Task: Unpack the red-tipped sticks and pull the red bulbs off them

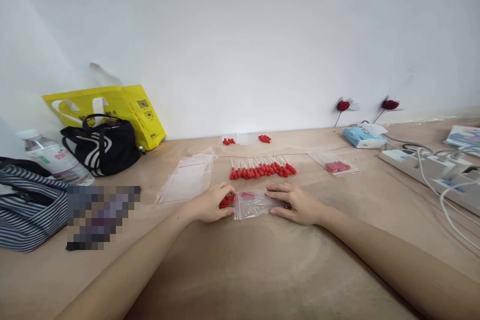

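Observation:
A small clear zip-lock bag (252, 206) lies flat on the table in front of me. At its left end, my left hand (213, 203) is closed around several red-tipped sticks (226, 202), with thumb and fingers by the red tips. A red tip also shows at the bag's upper edge. My right hand (296, 203) holds the bag's right end, fingers above and thumb below. Just beyond the bag, a row of white sticks with red tips (262, 169) is spread out. The sticks' exact kind cannot be made out.
Flat clear bags (187, 177) lie left of the row. A filled bag (337, 166) is to the right; more packed red tips (264, 138) lie near the wall. Tissues (363, 136) and a power strip (423, 170) stand right; a yellow bag (146, 117) and black pouch (112, 147) left.

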A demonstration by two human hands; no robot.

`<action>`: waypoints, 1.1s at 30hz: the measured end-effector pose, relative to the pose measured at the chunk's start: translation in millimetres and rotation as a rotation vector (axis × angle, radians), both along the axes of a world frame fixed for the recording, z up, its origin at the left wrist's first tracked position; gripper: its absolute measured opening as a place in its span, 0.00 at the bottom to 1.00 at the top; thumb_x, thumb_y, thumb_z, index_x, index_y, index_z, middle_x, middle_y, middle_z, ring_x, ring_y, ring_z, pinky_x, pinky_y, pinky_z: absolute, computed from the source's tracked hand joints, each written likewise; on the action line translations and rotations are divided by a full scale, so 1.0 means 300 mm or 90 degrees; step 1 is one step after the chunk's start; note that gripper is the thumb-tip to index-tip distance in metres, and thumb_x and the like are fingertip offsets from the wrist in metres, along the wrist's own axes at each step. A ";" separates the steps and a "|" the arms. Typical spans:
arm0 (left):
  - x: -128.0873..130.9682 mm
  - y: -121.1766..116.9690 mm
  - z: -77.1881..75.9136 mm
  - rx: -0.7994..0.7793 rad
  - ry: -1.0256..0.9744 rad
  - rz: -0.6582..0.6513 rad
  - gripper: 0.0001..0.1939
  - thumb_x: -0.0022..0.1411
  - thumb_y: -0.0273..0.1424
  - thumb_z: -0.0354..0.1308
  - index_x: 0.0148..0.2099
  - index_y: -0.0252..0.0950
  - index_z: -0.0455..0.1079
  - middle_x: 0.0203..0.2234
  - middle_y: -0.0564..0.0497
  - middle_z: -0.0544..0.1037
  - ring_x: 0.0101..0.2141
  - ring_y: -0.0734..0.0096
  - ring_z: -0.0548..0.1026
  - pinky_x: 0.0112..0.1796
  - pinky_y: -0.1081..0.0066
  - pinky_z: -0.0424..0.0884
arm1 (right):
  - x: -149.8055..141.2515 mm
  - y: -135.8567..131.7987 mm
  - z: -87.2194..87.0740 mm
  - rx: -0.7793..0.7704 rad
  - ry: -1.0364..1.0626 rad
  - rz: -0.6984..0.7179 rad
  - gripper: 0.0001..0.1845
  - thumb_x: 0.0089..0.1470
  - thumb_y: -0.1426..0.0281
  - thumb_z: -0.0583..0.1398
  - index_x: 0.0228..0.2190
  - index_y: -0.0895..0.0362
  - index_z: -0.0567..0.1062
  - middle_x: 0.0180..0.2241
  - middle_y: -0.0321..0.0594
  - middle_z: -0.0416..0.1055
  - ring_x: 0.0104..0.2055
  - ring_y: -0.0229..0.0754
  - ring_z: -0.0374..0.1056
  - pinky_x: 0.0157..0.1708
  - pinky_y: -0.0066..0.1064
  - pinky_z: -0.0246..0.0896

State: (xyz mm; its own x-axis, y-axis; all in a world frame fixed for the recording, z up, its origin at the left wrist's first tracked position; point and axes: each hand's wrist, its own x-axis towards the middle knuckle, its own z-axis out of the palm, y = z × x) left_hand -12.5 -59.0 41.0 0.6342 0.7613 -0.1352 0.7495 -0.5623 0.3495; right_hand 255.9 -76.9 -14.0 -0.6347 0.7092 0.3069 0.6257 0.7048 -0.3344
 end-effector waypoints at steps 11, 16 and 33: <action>-0.053 -0.043 0.027 -0.020 0.066 0.012 0.09 0.59 0.33 0.43 0.37 0.37 0.62 0.35 0.48 0.70 0.35 0.66 0.68 0.35 0.70 0.62 | 0.009 0.001 0.007 0.002 -0.008 0.015 0.27 0.52 0.55 0.51 0.49 0.57 0.65 0.50 0.47 0.62 0.51 0.46 0.59 0.50 0.40 0.55; -0.151 -0.059 0.080 -0.077 0.049 0.079 0.13 0.58 0.39 0.44 0.37 0.38 0.65 0.33 0.49 0.72 0.34 0.65 0.69 0.34 0.71 0.61 | 0.007 0.001 0.007 0.006 -0.008 0.014 0.27 0.52 0.55 0.51 0.49 0.58 0.65 0.50 0.47 0.62 0.51 0.46 0.59 0.50 0.40 0.54; 0.023 0.266 -0.042 -0.276 -0.440 0.567 0.13 0.44 0.25 0.58 0.18 0.34 0.55 0.09 0.59 0.59 0.15 0.79 0.64 0.21 0.77 0.65 | 0.000 -0.004 0.012 0.011 -0.004 0.005 0.25 0.52 0.56 0.52 0.48 0.56 0.66 0.50 0.47 0.62 0.51 0.46 0.59 0.50 0.41 0.54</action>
